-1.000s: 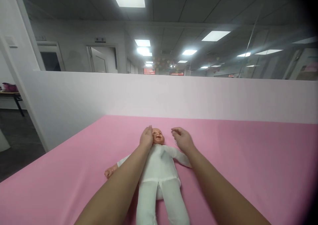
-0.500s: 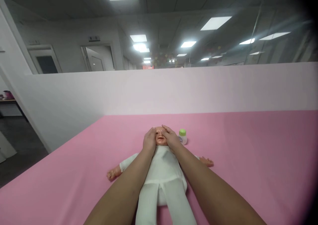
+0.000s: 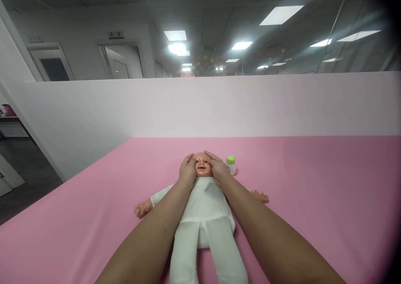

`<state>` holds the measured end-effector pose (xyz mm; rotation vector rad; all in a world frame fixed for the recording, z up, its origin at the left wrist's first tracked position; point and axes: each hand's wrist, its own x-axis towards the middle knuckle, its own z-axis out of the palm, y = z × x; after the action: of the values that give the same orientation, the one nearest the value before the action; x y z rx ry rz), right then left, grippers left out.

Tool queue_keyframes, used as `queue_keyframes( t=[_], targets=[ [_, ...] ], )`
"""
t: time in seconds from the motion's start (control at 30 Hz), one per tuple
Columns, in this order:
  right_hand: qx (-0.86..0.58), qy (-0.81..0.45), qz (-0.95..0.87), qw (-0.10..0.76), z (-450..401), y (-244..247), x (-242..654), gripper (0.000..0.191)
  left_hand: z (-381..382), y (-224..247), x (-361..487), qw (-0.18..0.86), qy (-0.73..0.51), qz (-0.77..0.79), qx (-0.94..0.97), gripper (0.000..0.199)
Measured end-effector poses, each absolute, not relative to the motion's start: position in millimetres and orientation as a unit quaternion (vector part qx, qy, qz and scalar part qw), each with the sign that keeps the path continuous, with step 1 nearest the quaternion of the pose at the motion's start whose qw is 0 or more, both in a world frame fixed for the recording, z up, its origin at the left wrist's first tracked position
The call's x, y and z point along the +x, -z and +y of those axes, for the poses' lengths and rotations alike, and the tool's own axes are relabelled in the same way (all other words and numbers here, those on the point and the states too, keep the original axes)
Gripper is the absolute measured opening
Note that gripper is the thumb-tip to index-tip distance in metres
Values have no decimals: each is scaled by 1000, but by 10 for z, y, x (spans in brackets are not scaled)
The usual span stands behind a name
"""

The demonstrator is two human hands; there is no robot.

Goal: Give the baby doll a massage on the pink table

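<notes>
A baby doll [image 3: 205,200] in a white cloth suit lies on its back, its arms stretched out to the sides. My left hand [image 3: 187,169] cups one side of the doll's head, fingers curved along it. On the other side my right hand [image 3: 217,167] does the same, with its thumb near the doll's eye. Between my hands the doll's face shows uncovered; the sides of its head are hidden. My forearms pass over the doll's arms. Just right of my right hand stands a small jar [image 3: 231,166] with a green lid, partly covered by that hand.
The doll and jar rest on a pink padded surface [image 3: 307,200]. A low white wall [image 3: 250,104] closes off the far side, with glass above it. At the left, beyond a white partition [image 3: 62,121], a dark floor and part of a table are visible.
Both thumbs have slid outward over the doll's face toward the sides of its head, uncovering the eyes. The view has tilted slightly downward. Doll and jar stay in place.
</notes>
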<state>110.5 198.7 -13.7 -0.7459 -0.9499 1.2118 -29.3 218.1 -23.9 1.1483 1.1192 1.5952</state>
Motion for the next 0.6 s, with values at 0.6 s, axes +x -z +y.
queue_keyframes(
  t=[0.6],
  targets=[
    [-358,-477,-441,671,1867,113,1070,59,2035,157,-344,385,-617,456,513,52]
  ],
)
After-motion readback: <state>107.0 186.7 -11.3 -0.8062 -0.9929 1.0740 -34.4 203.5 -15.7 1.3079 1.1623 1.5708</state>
